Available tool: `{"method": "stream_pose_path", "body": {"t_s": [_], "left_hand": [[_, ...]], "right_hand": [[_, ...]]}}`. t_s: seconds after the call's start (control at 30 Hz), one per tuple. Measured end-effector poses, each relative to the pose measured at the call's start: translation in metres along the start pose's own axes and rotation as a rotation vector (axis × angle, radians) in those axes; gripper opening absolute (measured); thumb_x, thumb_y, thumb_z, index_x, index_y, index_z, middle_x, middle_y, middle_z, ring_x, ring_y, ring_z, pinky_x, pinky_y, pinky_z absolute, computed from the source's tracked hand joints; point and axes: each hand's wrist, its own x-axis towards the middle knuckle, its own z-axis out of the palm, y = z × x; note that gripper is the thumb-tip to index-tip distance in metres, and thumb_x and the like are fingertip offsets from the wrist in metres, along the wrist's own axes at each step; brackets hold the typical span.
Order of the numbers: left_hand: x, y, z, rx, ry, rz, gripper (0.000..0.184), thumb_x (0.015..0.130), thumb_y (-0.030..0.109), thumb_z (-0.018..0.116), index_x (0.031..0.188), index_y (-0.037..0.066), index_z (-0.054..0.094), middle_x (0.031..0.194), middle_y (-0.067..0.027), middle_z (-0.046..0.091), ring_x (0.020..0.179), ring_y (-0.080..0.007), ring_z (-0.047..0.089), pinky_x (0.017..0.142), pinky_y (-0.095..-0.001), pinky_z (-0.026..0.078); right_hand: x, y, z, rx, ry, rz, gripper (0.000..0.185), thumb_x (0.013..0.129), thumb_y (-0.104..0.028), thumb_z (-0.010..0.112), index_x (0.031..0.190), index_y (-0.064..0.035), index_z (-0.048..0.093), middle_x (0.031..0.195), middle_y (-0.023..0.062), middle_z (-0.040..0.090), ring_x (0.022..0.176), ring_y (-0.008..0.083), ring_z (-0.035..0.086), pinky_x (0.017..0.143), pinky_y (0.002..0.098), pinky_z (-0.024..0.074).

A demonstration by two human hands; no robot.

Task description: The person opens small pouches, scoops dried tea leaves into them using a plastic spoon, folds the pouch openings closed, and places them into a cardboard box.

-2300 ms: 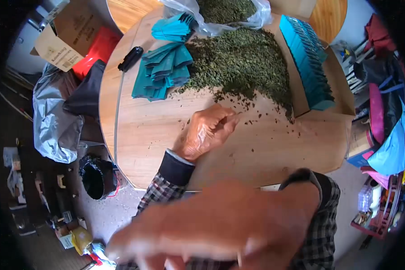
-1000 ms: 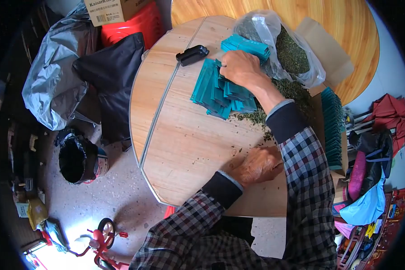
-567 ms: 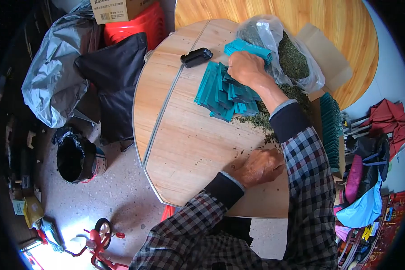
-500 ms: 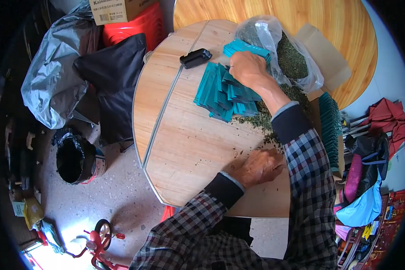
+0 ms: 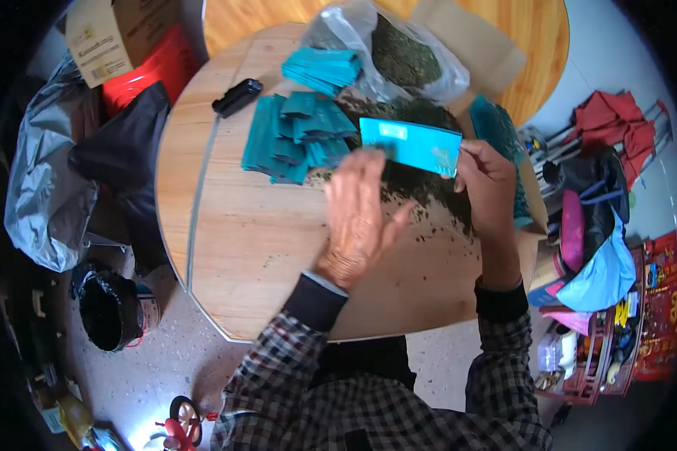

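Teal packet (image 5: 414, 146): judged light, thin, slick, easily creased; best held by its edges. Right hand (image 5: 490, 184): grip pinching one end. Left hand (image 5: 356, 213): fingers extended, contact unclear.

The right hand (image 5: 491, 184) now holds up a teal packet (image 5: 415, 147), the left hand (image 5: 356, 214) unclenched.

Beyond the black bucket (image 5: 132, 304), a silvery sheet (image 5: 45, 180), then a red plastic object (image 5: 159, 69) and printed carton (image 5: 94, 49); nearer, a small red cycle (image 5: 177, 434); far right of the bucket, blue cloth (image 5: 602, 270)
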Motion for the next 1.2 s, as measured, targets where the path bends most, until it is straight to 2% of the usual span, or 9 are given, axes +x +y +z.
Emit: {"method": "stream_pose_path", "body": {"t_s": [0.13, 0.27, 0.43, 0.5, 0.63, 0.7, 0.8, 1.1, 1.2], "left_hand": [[0.003, 0.0, -0.007, 0.085, -0.177, 0.012, 0.092, 0.074, 0.019, 0.09, 0.151, 0.0, 0.045, 0.145, -0.0227, 0.052, 0.137, -0.0436, 0.048, 0.112, -0.0556, 0.037], [-0.003, -0.002, -0.002, -0.004, -0.474, 0.017, 0.075, 0.076, 0.021, 0.089, 0.141, 0.003, 0.056, 0.138, -0.0166, 0.06, 0.133, -0.0379, 0.054, 0.112, -0.0522, 0.039], [-0.008, -0.001, 0.005, -0.127, -0.566, -0.034, 0.069, 0.075, 0.023, 0.091, 0.134, 0.002, 0.062, 0.13, -0.0183, 0.066, 0.125, -0.0402, 0.06, 0.107, -0.0482, 0.048], [-0.01, -0.001, 0.007, -0.137, -0.603, -0.064, 0.071, 0.073, 0.02, 0.093, 0.134, 0.004, 0.062, 0.13, -0.0174, 0.066, 0.124, -0.039, 0.061, 0.107, -0.0476, 0.049], [-0.013, 0.007, 0.007, -0.184, -0.662, -0.151, 0.074, 0.07, 0.017, 0.096, 0.135, 0.005, 0.062, 0.129, -0.0168, 0.067, 0.124, -0.0376, 0.062, 0.107, -0.0458, 0.05], [-0.012, 0.01, 0.006, -0.21, -0.651, -0.192, 0.075, 0.07, 0.018, 0.096, 0.135, 0.005, 0.061, 0.129, -0.0175, 0.066, 0.123, -0.038, 0.063, 0.107, -0.0455, 0.05], [-0.014, 0.008, 0.008, -0.222, -0.624, -0.246, 0.075, 0.071, 0.019, 0.097, 0.136, 0.003, 0.061, 0.127, -0.019, 0.066, 0.122, -0.039, 0.063, 0.106, -0.0452, 0.05], [-0.013, 0.006, 0.007, -0.093, -0.624, -0.2, 0.067, 0.076, 0.021, 0.092, 0.133, 0.004, 0.062, 0.122, -0.0207, 0.069, 0.118, -0.0414, 0.063, 0.104, -0.0494, 0.049], [-0.017, 0.001, 0.008, -0.076, -0.604, -0.196, 0.066, 0.076, 0.02, 0.092, 0.133, 0.004, 0.061, 0.122, -0.021, 0.069, 0.117, -0.0421, 0.063, 0.103, -0.0507, 0.049]], "right_hand": [[-0.043, 0.028, -0.019, 0.208, -0.118, 0.226, 0.013, 0.102, -0.006, 0.064, 0.103, 0.0006, 0.075, 0.079, 0.0041, 0.072, 0.064, 0.007, 0.061, 0.057, 0.0226, 0.0466], [-0.06, 0.062, -0.028, 0.351, -0.263, 0.411, 0.014, 0.103, -0.011, 0.066, 0.106, -0.0006, 0.075, 0.079, 0.0022, 0.072, 0.065, 0.0068, 0.063, 0.058, 0.0222, 0.0484], [-0.065, 0.079, -0.044, 0.37, -0.312, 0.383, 0.017, 0.1, -0.012, 0.072, 0.113, -0.0022, 0.073, 0.096, 0.0036, 0.073, 0.076, 0.0063, 0.066, 0.064, 0.0223, 0.0514], [-0.064, 0.081, -0.043, 0.206, -0.32, 0.137, 0.023, 0.097, -0.009, 0.075, 0.119, -0.0017, 0.072, 0.105, 0.0038, 0.073, 0.086, 0.0072, 0.067, 0.072, 0.023, 0.0536], [-0.054, 0.077, -0.04, 0.055, -0.392, 0.049, 0.023, 0.094, -0.007, 0.076, 0.116, -0.0003, 0.073, 0.107, 0.0043, 0.073, 0.091, 0.0089, 0.068, 0.076, 0.0244, 0.0544], [-0.05, 0.083, -0.035, 0.1, -0.393, -0.127, 0.017, 0.092, -0.005, 0.077, 0.108, 0.0004, 0.074, 0.106, 0.006, 0.074, 0.091, 0.0099, 0.068, 0.075, 0.0266, 0.0548], [-0.047, 0.083, -0.027, 0.059, -0.261, -0.159, 0.01, 0.09, -0.003, 0.075, 0.099, 0.0011, 0.074, 0.09, 0.0106, 0.075, 0.081, 0.0134, 0.071, 0.07, 0.0312, 0.0553], [-0.045, 0.075, -0.03, -0.257, -0.301, 0.007, 0.011, 0.093, -0.004, 0.074, 0.101, 0.001, 0.07, 0.084, 0.0042, 0.07, 0.079, 0.0074, 0.065, 0.069, 0.0275, 0.0527], [-0.046, 0.077, -0.027, -0.086, -0.261, 0.09, 0.014, 0.093, -0.004, 0.075, 0.105, -0.0002, 0.068, 0.09, 0.0027, 0.07, 0.082, 0.0078, 0.065, 0.07, 0.0275, 0.0533]]}}
